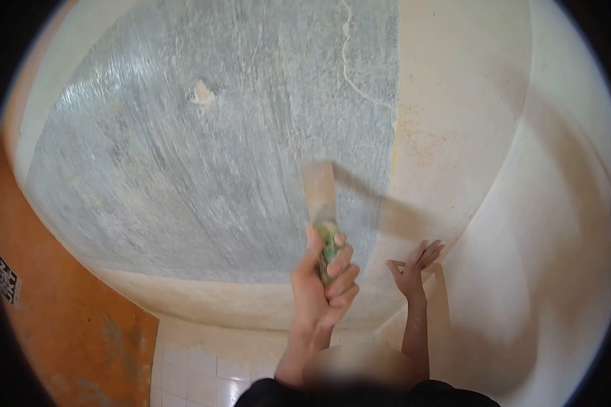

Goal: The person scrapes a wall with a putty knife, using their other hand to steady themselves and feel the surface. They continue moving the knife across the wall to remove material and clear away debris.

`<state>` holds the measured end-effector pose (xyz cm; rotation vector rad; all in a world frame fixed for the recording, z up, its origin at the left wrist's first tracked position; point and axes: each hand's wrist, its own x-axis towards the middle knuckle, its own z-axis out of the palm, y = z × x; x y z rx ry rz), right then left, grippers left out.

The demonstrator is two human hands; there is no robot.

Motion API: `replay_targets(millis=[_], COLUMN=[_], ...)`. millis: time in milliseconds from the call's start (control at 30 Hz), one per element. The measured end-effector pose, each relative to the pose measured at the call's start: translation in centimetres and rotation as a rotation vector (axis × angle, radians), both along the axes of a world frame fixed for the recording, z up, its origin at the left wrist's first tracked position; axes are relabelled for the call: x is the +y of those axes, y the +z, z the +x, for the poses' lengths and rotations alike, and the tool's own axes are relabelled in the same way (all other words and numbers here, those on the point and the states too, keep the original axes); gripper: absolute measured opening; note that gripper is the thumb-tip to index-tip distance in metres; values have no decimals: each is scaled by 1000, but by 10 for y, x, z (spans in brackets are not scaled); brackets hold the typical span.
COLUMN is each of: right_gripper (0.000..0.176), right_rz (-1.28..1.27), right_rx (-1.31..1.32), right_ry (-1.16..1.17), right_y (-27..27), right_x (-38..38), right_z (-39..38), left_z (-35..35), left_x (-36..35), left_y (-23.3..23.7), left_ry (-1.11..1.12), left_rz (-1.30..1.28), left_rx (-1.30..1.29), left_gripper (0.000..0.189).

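My left hand (322,285) is wrapped around the greenish handle of a putty knife (319,190), thumb along one side and fingers curled over the other. Its broad blade points up the wall, slightly blurred, over the grey, streaky coated area (204,183). Lower right, my right hand (411,271) lies with fingers spread against the cream border of the wall, close to the corner, and holds nothing.
A pale chipped spot (202,93) and a wavy crack (347,57) mark the grey area. A white side wall (543,251) meets it on the right. An orange surface (75,305) with a black-and-white sticker (8,280) borders the left; white tiles (197,370) show below.
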<state>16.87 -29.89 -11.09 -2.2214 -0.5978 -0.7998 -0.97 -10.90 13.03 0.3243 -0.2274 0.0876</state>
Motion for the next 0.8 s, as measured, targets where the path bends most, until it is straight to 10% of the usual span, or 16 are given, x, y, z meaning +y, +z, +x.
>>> replay_targets(millis=[800], right_gripper=[118], right_rz=[-9], right_rx=[-156], right_ry=[-35], right_y=[-5], right_x=[4], right_z=[5], left_z=[22], left_x=[-33], left_y=[25], left_ry=[30], left_rz=[159], left_rx=[5], left_gripper=[43])
